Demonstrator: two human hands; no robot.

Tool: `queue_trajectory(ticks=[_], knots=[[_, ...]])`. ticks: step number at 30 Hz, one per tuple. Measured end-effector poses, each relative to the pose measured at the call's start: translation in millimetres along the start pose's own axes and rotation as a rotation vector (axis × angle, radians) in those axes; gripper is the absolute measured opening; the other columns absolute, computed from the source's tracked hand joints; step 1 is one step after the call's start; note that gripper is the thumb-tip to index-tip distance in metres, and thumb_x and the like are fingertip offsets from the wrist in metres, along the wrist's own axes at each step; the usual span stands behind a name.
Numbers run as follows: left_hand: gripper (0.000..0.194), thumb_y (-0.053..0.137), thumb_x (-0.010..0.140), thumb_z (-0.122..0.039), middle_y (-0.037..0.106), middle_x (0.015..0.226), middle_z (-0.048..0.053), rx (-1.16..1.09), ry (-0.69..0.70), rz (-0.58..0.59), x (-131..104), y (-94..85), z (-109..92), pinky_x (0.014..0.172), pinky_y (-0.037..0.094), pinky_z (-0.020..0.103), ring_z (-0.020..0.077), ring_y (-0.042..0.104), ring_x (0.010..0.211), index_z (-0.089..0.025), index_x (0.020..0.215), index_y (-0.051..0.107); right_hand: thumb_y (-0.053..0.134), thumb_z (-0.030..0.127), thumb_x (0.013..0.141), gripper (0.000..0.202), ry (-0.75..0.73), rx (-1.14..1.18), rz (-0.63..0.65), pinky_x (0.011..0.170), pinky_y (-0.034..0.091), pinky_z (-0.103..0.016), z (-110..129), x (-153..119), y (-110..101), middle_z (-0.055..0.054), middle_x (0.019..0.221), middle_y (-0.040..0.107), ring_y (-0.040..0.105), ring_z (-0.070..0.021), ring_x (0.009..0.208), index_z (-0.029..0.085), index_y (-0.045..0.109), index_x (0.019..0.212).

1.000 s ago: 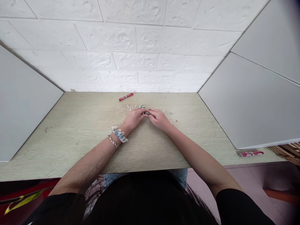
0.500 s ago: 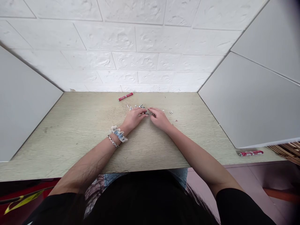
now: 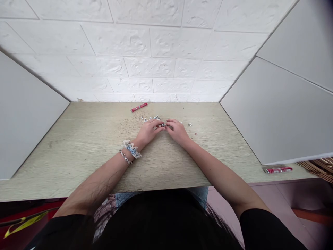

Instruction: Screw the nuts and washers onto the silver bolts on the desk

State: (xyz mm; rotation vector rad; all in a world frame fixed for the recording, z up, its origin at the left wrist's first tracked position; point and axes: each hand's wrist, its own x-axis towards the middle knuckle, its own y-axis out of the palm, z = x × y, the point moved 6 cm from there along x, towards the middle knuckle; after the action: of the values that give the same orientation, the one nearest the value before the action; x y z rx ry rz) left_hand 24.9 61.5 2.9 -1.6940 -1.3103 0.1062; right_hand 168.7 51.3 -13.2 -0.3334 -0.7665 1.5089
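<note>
My left hand (image 3: 148,133) is closed in a pinch around a small dark and silver metal piece (image 3: 163,125), which looks like a bolt. At its right end the fingertips of my right hand (image 3: 178,133) are pinched together on a thin shaft. Only a narrow gap separates the two hands, and the fingers cover most of the piece. Just beyond my left fingers lie several small screws (image 3: 156,118), partly hidden by that hand. A silver hex nut (image 3: 189,124) rests to the right of my right hand.
A red marker-like tube (image 3: 139,107) lies near the white brick wall (image 3: 163,69). Another red tube (image 3: 278,170) is at the table's right front edge, beside a wicker basket (image 3: 318,168). Grey panels (image 3: 281,114) stand on both sides of the wooden table (image 3: 91,146).
My right hand's fingertips have closed the small gap to the metal piece in my left hand and now meet its end. My left hand has hardly moved.
</note>
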Motion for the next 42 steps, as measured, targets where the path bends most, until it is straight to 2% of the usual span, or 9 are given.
queue_trajectory(ticks=[9,13,16,19,22,26,30,37,42], knots=[[0.026,0.063,0.089,-0.034,0.073,0.096,0.003,0.024,-0.085,0.103,0.6,1.6,-3.4,0.080,0.053,0.028,0.0145,0.064,0.077,-0.018,0.108,0.071,0.058,0.025,0.086,0.019,-0.047,-0.005,0.039,0.104,0.042,-0.040,3.9,-1.0,0.9,-0.010,0.119,0.068,0.060,-0.0229,0.114,0.019,0.074,0.094],[0.023,0.066,0.087,-0.032,0.074,0.092,0.003,0.013,-0.075,0.076,1.1,1.6,-0.6,0.079,0.052,0.028,0.0153,0.065,0.078,-0.019,0.104,0.073,0.055,0.019,0.086,0.022,-0.034,0.032,0.071,0.107,0.041,-0.037,7.0,-1.1,0.4,-0.012,0.121,0.067,0.059,-0.0218,0.117,0.014,0.074,0.096],[0.023,0.068,0.085,-0.034,0.075,0.092,0.004,-0.011,-0.044,0.018,0.6,-0.7,0.5,0.078,0.052,0.028,0.0157,0.066,0.079,-0.020,0.104,0.074,0.046,0.015,0.088,0.029,0.010,0.144,0.089,0.107,0.040,-0.034,6.7,0.1,-1.5,-0.009,0.121,0.067,0.059,-0.0183,0.118,0.017,0.074,0.093],[0.026,0.067,0.086,-0.037,0.075,0.092,0.005,-0.046,-0.008,-0.035,-1.1,-3.5,-1.0,0.077,0.053,0.028,0.0160,0.067,0.079,-0.021,0.104,0.074,0.047,0.025,0.090,0.028,0.003,0.238,0.101,0.106,0.041,-0.034,7.9,1.1,-2.6,-0.007,0.118,0.068,0.059,-0.0182,0.116,0.019,0.074,0.090],[0.024,0.063,0.088,-0.036,0.076,0.093,0.005,-0.082,0.048,-0.033,-3.1,-2.9,-5.7,0.076,0.054,0.027,0.0154,0.068,0.079,-0.021,0.103,0.075,0.055,0.036,0.088,0.026,-0.048,0.292,0.151,0.103,0.042,-0.035,11.3,0.8,-0.1,-0.007,0.115,0.070,0.060,-0.0192,0.113,0.019,0.073,0.094],[0.017,0.064,0.089,-0.032,0.074,0.085,0.002,-0.094,0.096,0.021,-4.4,0.8,-10.8,0.073,0.052,0.024,0.0132,0.066,0.075,-0.021,0.093,0.076,0.056,0.042,0.087,0.028,-0.044,0.338,0.216,0.098,0.044,-0.035,11.7,-0.6,3.2,-0.006,0.109,0.071,0.062,-0.0196,0.106,0.019,0.070,0.093],[0.015,0.069,0.085,-0.032,0.072,0.076,0.001,-0.061,0.058,0.030,-2.8,0.1,-10.2,0.070,0.050,0.023,0.0127,0.063,0.069,-0.020,0.089,0.075,0.050,0.043,0.089,0.033,0.019,0.346,0.253,0.091,0.044,-0.034,8.9,-1.8,4.5,-0.006,0.102,0.071,0.063,-0.0194,0.100,0.018,0.070,0.091],[0.014,0.071,0.083,-0.027,0.074,0.085,0.001,-0.065,-0.066,0.064,0.3,0.2,-4.6,0.074,0.050,0.025,0.0139,0.064,0.075,-0.021,0.094,0.075,0.047,0.029,0.088,0.024,0.039,0.217,0.192,0.080,0.044,-0.031,9.9,-2.2,2.1,-0.003,0.090,0.069,0.060,-0.0164,0.086,0.018,0.067,0.093],[0.012,0.070,0.082,-0.021,0.072,0.082,-0.001,-0.047,-0.120,0.111,-0.2,3.0,-2.5,0.073,0.049,0.025,0.0131,0.062,0.074,-0.020,0.093,0.074,0.046,0.020,0.088,0.022,-0.041,0.115,0.188,0.085,0.044,-0.032,14.0,-1.3,3.5,-0.006,0.095,0.069,0.059,-0.0171,0.090,0.016,0.067,0.094]])
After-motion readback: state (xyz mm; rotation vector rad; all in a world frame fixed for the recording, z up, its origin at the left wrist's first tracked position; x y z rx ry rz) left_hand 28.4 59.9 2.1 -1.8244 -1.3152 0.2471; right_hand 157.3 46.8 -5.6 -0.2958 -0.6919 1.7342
